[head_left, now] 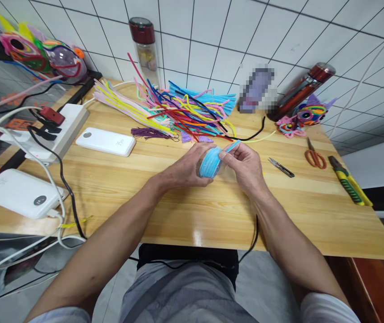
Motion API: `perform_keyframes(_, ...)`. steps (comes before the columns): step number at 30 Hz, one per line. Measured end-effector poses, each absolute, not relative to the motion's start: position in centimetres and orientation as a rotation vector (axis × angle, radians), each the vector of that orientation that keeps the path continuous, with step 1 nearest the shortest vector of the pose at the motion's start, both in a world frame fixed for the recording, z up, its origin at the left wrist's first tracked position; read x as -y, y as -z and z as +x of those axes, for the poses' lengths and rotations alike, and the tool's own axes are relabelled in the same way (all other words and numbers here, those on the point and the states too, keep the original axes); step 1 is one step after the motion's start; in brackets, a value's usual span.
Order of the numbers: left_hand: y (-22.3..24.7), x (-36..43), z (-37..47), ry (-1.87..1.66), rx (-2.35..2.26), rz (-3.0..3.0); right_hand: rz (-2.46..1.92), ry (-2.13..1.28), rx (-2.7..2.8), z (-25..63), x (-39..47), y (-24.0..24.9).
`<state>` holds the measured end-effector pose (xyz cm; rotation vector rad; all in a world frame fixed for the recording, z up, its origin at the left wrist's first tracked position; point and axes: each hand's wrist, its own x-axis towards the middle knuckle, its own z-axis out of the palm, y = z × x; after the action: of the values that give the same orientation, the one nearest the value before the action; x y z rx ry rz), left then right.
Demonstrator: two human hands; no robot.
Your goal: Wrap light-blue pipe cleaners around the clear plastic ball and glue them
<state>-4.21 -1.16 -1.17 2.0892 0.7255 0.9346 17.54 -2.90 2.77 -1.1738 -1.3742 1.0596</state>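
In my left hand [192,165] I have the blue-wrapped piece [209,164], fingers and thumb curled round its side, held up over the middle of the counter [185,215]. My right hand [244,165] pinches a blue strip [234,146] between thumb and fingers, right beside the wrapping, its tip sticking up past them. Toward the counter's back edge spreads a loose heap of coloured fuzzy sticks [192,114]. The snips [281,167] lie right of my right hand; the scissors [315,158] and pliers [349,181] lie nearer the right edge. A white power bank [106,141] lies left of my hands.
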Motion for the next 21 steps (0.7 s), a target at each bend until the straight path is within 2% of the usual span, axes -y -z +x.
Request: perform_keyframes(21, 0.1, 1.9, -4.1, -0.896, -0.751, 1.792, -1.146, -1.110, 1.317, 17.3, 2.8, -3.1)
